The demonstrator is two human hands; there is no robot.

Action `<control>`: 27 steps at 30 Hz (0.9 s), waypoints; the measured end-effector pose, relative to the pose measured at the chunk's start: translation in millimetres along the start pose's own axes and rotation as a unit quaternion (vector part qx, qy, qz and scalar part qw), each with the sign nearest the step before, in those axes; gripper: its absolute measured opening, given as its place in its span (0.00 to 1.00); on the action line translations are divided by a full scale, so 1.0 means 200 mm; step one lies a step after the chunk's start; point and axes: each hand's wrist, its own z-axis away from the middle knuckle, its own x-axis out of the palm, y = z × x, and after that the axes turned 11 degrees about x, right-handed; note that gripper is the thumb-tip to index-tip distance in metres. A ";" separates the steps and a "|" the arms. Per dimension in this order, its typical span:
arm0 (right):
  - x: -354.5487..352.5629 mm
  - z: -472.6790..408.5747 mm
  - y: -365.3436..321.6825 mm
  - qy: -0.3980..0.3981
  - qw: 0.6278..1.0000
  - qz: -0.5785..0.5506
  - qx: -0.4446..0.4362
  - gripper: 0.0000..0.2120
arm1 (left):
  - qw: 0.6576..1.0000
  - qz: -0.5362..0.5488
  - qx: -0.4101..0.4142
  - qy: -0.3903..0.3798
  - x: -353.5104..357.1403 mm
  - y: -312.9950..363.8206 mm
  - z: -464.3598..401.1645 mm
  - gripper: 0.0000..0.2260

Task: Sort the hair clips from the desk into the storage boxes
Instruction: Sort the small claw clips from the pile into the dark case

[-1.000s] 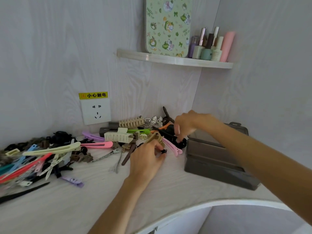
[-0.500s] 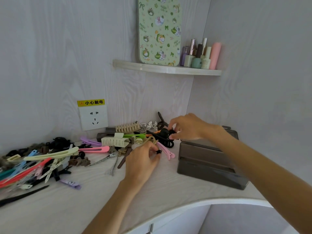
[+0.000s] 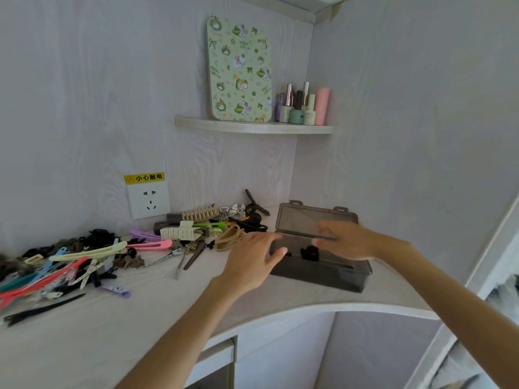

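Lid [image 3: 314,220] now raised, black clip [image 3: 309,252] boxed — hands [image 3: 344,241] empty

Dark translucent storage box [image 3: 320,272] at desk corner, lid up, one black clip [image 3: 309,253] inside; mixed hair clips [image 3: 92,259] scattered left.

I see a pale wood-grain desk [image 3: 118,329] with a curved front edge. On it, left to centre, lies a spread of hair clips [image 3: 84,262]; at right stands a dark translucent storage box [image 3: 317,272], lid raised, holding what may be a black clip [image 3: 309,252].
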 end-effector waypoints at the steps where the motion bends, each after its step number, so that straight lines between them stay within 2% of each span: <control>1: 0.02 0.02 0.01 -0.047 0.999 0.023 -0.010 0.20 | 1.000 -0.008 0.008 -0.028 -0.01 0.00 0.03 0.18; 4: 0.07 0.09 0.03 -0.105 0.993 0.021 -0.059 0.15 | 0.998 -0.021 0.013 -0.058 -0.08 0.02 0.13 0.15; 9: 0.13 0.15 -0.04 -0.106 0.986 -0.035 -0.128 0.12 | 0.995 -0.058 -0.024 -0.083 -0.24 0.08 0.29 0.14; 12: 0.17 0.19 -0.12 -0.100 0.980 -0.073 -0.154 0.12 | 0.992 -0.093 -0.061 -0.066 -0.31 0.06 0.40 0.13; 14: 0.21 0.19 -0.15 -0.066 0.980 -0.087 -0.166 0.13 | 0.990 -0.104 -0.089 -0.040 -0.34 0.01 0.45 0.13; 18: 0.28 0.08 -0.21 0.060 0.983 -0.053 -0.168 0.13 | 0.986 -0.116 -0.122 0.007 -0.30 -0.08 0.44 0.13; 24: 0.30 -0.16 -0.20 0.136 0.983 -0.026 -0.119 0.14 | 0.982 -0.087 -0.143 0.088 -0.17 -0.22 0.23 0.13; 27: 0.31 -0.28 -0.20 0.205 0.974 0.023 -0.094 0.15 | 0.975 -0.104 -0.158 0.113 -0.13 -0.26 0.12 0.14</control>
